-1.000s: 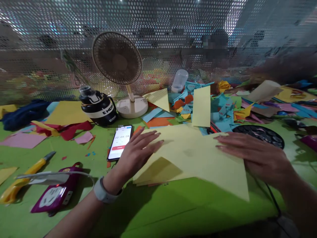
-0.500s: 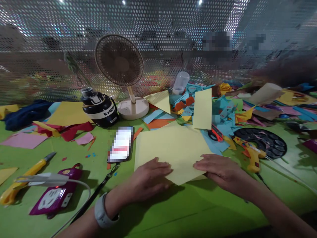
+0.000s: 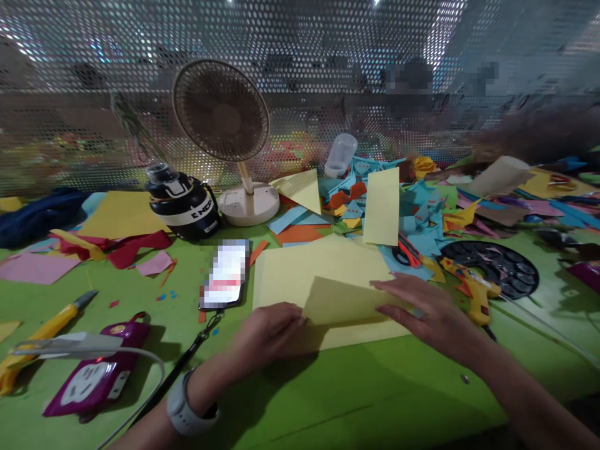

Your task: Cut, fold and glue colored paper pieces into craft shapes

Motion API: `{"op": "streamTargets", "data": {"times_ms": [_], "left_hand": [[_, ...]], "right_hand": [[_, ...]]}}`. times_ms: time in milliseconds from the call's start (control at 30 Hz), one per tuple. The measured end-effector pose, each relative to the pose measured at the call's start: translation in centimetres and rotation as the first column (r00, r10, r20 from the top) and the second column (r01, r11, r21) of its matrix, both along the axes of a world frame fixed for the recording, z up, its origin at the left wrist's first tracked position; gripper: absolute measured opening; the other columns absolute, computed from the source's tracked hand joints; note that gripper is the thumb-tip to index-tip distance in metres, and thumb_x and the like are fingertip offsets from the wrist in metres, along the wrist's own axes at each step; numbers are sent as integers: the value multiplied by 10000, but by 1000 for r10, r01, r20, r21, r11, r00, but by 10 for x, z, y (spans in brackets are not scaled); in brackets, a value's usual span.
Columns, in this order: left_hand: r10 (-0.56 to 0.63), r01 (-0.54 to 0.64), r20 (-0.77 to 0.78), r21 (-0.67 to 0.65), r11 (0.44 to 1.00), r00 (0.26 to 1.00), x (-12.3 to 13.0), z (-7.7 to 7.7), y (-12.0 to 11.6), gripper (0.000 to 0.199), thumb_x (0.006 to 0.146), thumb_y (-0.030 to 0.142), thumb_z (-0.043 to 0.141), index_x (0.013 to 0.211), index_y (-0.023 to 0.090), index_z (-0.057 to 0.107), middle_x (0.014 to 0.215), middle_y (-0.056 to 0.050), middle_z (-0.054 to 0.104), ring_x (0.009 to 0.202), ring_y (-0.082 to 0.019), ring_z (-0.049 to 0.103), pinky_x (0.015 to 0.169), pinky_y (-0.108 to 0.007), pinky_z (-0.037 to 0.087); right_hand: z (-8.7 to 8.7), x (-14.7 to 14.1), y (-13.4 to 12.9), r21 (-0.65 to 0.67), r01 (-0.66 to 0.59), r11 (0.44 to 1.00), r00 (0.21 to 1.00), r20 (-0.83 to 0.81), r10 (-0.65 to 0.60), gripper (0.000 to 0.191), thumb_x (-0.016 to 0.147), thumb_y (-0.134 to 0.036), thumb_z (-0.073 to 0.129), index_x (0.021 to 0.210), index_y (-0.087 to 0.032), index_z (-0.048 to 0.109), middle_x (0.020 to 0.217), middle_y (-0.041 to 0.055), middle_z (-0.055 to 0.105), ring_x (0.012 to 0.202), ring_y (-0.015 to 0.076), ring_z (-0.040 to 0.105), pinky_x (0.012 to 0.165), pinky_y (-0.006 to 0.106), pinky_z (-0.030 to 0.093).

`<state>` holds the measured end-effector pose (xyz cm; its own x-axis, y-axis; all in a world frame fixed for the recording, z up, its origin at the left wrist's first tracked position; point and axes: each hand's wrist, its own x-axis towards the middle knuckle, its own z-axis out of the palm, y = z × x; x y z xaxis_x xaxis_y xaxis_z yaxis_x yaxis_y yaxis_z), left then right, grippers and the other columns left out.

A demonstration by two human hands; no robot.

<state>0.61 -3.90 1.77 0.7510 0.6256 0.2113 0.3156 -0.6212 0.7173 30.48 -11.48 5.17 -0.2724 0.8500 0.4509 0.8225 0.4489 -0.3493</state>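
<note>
A pale yellow sheet of paper [image 3: 342, 297] is partly lifted and bent over on itself, lying on more yellow paper [image 3: 281, 269] in front of me. At the left end of its bent edge, my left hand [image 3: 272, 328] has curled fingers pinching the paper. My right hand [image 3: 422, 309] is at the other end, its fingers stretched and the thumb apart, touching the sheet's surface. A separate yellow paper strip [image 3: 382, 206] stands upright just behind. Scissors [image 3: 409, 253] with red-and-black handles lie beside that strip, partly covered.
A phone [image 3: 225, 274] lies left of the paper, near a black bottle [image 3: 185, 209] and a fan [image 3: 248, 203]. A purple power strip [image 3: 98, 365] and yellow cutter [image 3: 47, 331] are further left. Rightward are a yellow glue gun [image 3: 475, 290], black palette [image 3: 515, 269] and paper scraps [image 3: 424, 209].
Both hands lay flatter on the paper before. Now the sheet's near corner is raised and bent away from me; the left fingers have curled, and the right hand has spread thumb and fingers.
</note>
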Motion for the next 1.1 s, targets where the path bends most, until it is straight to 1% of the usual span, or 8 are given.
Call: {"op": "streamTargets", "data": {"times_ms": [133, 300, 400, 500, 600, 800, 900, 1100], "left_hand": [[96, -102, -48, -135, 986, 994, -9, 8, 3, 249, 952, 295, 439, 836, 176, 625, 758, -24, 674, 640, -130, 602, 549, -216, 467], [-84, 68, -83, -181, 981, 993, -21, 8, 8, 202, 937, 281, 479, 818, 187, 614, 741, -8, 643, 635, -119, 591, 565, -204, 450], [-159, 145, -77, -165, 976, 984, -25, 4, 9, 198, 948, 271, 463, 844, 199, 615, 799, -18, 652, 705, -134, 618, 614, -211, 464], [-153, 135, -91, -178, 975, 984, -26, -2, 8, 211, 961, 277, 461, 842, 198, 616, 814, -19, 636, 732, -139, 617, 649, -218, 461], [-116, 98, -96, -176, 979, 989, -26, -5, 7, 238, 965, 291, 463, 791, 192, 591, 780, -13, 603, 697, -132, 591, 624, -218, 441], [-82, 62, -82, -219, 974, 993, -23, 1, 4, 236, 956, 294, 460, 777, 189, 572, 746, -1, 588, 649, -122, 564, 590, -210, 424], [-67, 40, -96, -266, 963, 993, -22, 5, 2, 208, 951, 288, 464, 821, 192, 595, 796, -11, 620, 688, -129, 585, 622, -216, 450], [-61, 46, -62, -216, 975, 996, -21, 9, -3, 227, 950, 261, 459, 805, 190, 619, 785, -23, 625, 701, -137, 599, 624, -222, 479]], "right_hand": [[4, 10, 9, -191, 181, 965, 878, -410, -246, 412, 845, -536, 603, 1115, -231, 672, 1203, 89, 686, 1123, 276, 634, 997, 453, 482], [0, 11, 36, -525, -337, 782, 361, -839, -408, 736, 900, -710, 196, 1079, -170, 663, 1137, 155, 707, 1064, 275, 670, 940, 476, 520], [-21, 4, 52, -595, -475, 648, 423, -800, -425, 696, 883, -705, 306, 998, -142, 699, 1115, 165, 713, 1089, 274, 656, 969, 465, 499], [-43, 2, 58, -573, -144, 807, 468, -758, -455, 540, 836, -649, 498, 997, -175, 701, 1126, 130, 714, 1110, 267, 639, 999, 448, 473], [-46, 6, 53, -505, 27, 863, 429, -774, -467, 480, 810, -610, 568, 1063, -216, 677, 1233, 94, 669, 1209, 269, 570, 1054, 450, 416], [-13, 23, 27, -522, -398, 754, 403, -838, -367, 789, 807, -812, 254, 967, -209, 738, 1020, 123, 747, 945, 286, 707, 805, 428, 565], [-12, 34, 19, -491, -434, 755, 503, -828, -249, 806, 658, -871, 461, 1043, -220, 738, 1066, 121, 736, 932, 305, 710, 729, 381, 585], [-31, 30, 16, -650, -390, 652, 711, -662, -235, 402, 700, -440, 767, 1056, -254, 732, 968, 56, 764, 820, 254, 732, 719, 358, 613]]}}
